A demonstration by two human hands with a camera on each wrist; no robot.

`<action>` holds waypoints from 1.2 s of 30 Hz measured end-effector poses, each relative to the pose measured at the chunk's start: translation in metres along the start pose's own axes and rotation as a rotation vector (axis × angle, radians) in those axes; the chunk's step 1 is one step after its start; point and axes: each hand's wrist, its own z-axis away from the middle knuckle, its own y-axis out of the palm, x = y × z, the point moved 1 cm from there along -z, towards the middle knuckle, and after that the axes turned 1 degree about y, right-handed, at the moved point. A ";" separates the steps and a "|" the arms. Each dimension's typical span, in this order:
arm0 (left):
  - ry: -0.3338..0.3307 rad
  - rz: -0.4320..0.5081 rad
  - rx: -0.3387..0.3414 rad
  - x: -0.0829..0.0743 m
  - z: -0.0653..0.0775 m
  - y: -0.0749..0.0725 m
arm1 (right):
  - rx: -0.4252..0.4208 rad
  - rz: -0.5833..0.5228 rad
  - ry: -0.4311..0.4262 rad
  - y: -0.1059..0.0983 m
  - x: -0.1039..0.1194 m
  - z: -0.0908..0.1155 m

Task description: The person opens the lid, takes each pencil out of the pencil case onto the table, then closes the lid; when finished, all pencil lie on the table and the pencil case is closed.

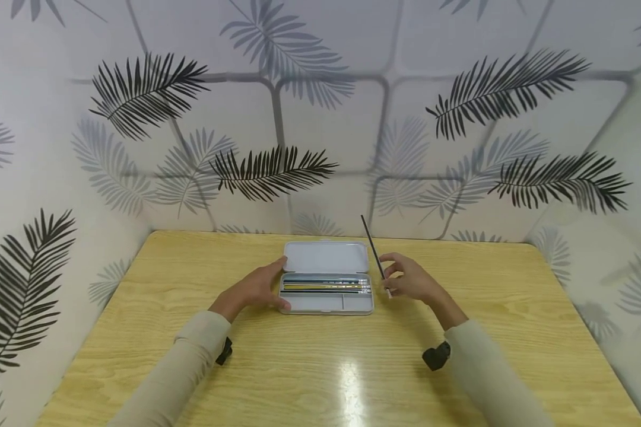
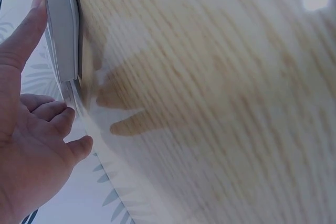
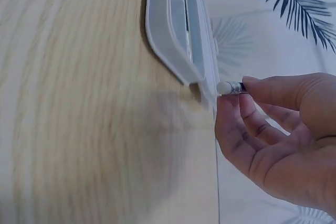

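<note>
A white pencil case (image 1: 316,303) lies on the table with its lid folded back. Several pencils (image 1: 320,287), dark ones and a yellow one, lie side by side in its long upper compartment. My left hand (image 1: 258,286) rests at the case's left end, thumb straight along the front corner and fingers spread toward the lid. Just right of the case, my right hand (image 1: 410,280) pinches a dark pencil (image 1: 373,245) between thumb and fingers. That pencil slants up and to the left, its white eraser (image 3: 224,88) and silver ferrule pointing down.
The wood-grain table (image 1: 320,350) ends at a wall (image 1: 352,136) with a leaf pattern just behind the case. In the case's front part, a thin divider (image 1: 343,302) separates two compartments. Dark wrist devices (image 1: 437,357) sit below the sleeves.
</note>
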 end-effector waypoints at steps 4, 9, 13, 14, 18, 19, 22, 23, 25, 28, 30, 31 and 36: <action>0.000 -0.002 0.003 -0.001 0.000 0.000 | -0.013 -0.074 0.060 -0.009 -0.012 0.013; -0.029 0.006 0.002 -0.003 0.002 0.000 | -0.048 -0.121 0.130 -0.014 -0.019 0.024; -0.027 0.012 0.001 -0.002 0.002 -0.001 | -0.075 -0.081 0.173 -0.016 -0.023 0.027; -0.023 0.013 0.002 -0.002 0.002 -0.001 | -0.080 -0.072 0.185 -0.016 -0.025 0.028; -0.021 0.021 0.006 -0.003 0.002 -0.001 | -0.128 0.023 0.229 -0.015 -0.032 0.029; -0.026 0.022 0.007 -0.004 0.002 -0.001 | -0.149 0.055 0.240 -0.015 -0.033 0.029; -0.030 0.015 0.004 -0.004 0.001 0.000 | -0.193 0.134 0.278 -0.013 -0.034 0.028; -0.029 0.013 0.003 -0.004 0.001 0.000 | -0.204 0.162 0.284 -0.012 -0.034 0.028; -0.024 0.015 0.001 -0.004 0.001 0.000 | -0.225 0.247 0.277 -0.010 -0.033 0.027; -0.006 0.018 0.003 -0.004 -0.001 0.001 | -0.250 0.424 0.225 -0.006 -0.033 0.026; -0.002 0.016 0.003 -0.003 -0.002 0.002 | -0.267 0.523 0.184 -0.004 -0.031 0.027; -0.002 0.012 0.002 -0.003 -0.002 0.002 | -0.272 0.551 0.176 -0.002 -0.030 0.027; -0.004 0.004 -0.001 -0.001 -0.002 0.002 | -0.261 0.575 0.192 -0.004 -0.018 0.025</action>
